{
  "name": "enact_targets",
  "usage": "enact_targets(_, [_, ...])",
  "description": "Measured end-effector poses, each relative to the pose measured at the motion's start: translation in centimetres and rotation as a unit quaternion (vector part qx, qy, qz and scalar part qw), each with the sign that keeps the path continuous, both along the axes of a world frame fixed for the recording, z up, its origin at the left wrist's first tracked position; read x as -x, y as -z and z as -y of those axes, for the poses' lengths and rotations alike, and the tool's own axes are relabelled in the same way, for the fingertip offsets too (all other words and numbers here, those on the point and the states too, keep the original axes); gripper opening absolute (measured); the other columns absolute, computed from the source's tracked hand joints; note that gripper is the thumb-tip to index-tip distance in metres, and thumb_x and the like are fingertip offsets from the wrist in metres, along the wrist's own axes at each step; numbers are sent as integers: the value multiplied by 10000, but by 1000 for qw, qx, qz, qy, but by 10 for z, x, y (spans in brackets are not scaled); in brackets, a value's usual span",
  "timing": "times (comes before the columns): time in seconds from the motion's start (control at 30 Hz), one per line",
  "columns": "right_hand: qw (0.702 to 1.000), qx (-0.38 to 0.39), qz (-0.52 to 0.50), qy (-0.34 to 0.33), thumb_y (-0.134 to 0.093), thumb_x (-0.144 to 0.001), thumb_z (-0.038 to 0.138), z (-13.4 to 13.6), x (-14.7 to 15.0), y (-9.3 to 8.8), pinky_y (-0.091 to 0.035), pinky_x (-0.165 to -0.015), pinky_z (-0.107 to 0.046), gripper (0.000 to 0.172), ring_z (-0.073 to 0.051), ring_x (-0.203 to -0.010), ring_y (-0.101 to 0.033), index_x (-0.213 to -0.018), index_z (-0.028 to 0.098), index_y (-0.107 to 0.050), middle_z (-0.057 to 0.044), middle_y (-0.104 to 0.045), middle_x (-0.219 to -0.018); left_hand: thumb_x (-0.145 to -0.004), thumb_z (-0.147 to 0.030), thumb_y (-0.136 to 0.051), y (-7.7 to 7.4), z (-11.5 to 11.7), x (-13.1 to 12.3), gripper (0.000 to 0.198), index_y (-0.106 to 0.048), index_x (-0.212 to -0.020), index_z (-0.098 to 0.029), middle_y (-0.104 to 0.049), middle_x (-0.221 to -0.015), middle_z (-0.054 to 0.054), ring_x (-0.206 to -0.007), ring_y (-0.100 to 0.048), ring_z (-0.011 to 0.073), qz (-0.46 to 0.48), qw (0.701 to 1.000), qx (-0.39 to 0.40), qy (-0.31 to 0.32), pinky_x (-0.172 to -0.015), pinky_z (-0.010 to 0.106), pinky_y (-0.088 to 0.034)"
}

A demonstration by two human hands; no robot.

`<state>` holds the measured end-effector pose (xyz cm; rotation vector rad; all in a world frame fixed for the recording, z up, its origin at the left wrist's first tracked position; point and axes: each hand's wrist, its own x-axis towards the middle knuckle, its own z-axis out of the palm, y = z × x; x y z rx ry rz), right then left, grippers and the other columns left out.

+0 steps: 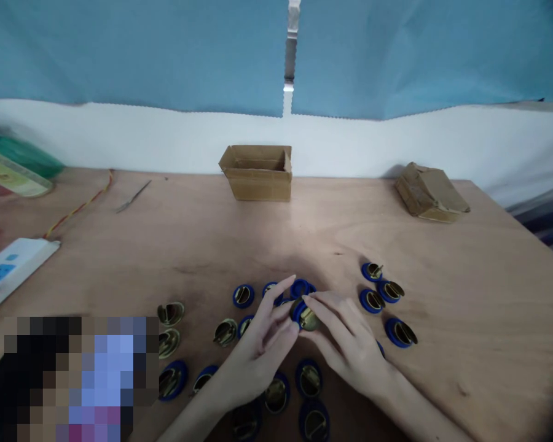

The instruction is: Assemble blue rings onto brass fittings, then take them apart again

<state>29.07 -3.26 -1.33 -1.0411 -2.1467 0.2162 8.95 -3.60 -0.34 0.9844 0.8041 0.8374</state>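
Observation:
Both my hands meet at the near middle of the wooden table [442, 258]. My left hand [262, 347] and my right hand [345, 341] pinch between their fingertips one small round part [305, 316], blue-rimmed with a brass insert. Around the hands lie several more such blue-and-brass round parts [243, 296], some to the right [400, 332] and some near the front edge [309, 377]. A few brass inserts without blue rims [170, 313] lie to the left.
An open cardboard box [257, 172] stands at the back middle, a closed wrapped box [431, 193] at the back right. A white power strip [13, 264], a red-yellow wire [80, 205], a thin metal tool [133, 196] and coloured packets [13, 166] lie at left.

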Motion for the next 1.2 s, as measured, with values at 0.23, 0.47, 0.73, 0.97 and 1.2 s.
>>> enact_targets(0.23, [985, 147, -83, -29, -669, -939, 227, 7, -1, -14, -561, -983, -437, 499, -265, -1195, -615, -1412, 244, -509, -109, -621, -1297, -1022, -351, -536, -2, -1, -5, 531, -363, -1522, -308, -668, -1375, 93, -1290, -630, 226, -57, 998, -16, -35, -1129, 354, -477])
enact_targets(0.47, [940, 242, -238, 45, -500, -1013, 203, 4, -1, -8, -583, -870, -355, 342, -197, -1004, -652, -1341, 292, -542, -66, -634, -1156, -1013, -315, -534, -3, -2, -6, 408, -480, -1415, -273, -721, -1222, 90, -1117, -717, 212, -94, 989, -75, -80, -968, 294, -567])
enact_targets(0.73, [898, 373, -233, -14, -434, -1069, 297, 3, 0, -17, -535, -604, -238, 228, -118, -660, -608, -1209, 264, -610, 19, -624, -810, -1013, -302, -527, 2, -3, -7, 380, -488, -1389, -258, -757, -1078, 65, -830, -740, 152, -89, 989, -88, -78, -826, 254, -586])
enact_targets(0.97, [920, 336, -202, -17, -489, -1035, 274, 2, -4, -14, -542, -668, -273, 145, -145, -747, -644, -1084, 221, -615, -10, -664, -856, -1037, -309, -471, 4, -9, -1, 364, -612, -1363, -230, -774, -1064, 68, -812, -725, 165, -209, 968, -142, -15, -765, 268, -587])
enact_targets(1.2, [923, 325, -208, -8, -519, -993, 243, 0, -1, -15, -537, -615, -257, 137, -132, -674, -644, -941, 206, -640, -1, -658, -789, -973, -280, -571, 2, -10, -1, 264, -731, -1178, -233, -806, -948, 45, -789, -764, 188, -113, 992, -56, 3, -743, 310, -640])
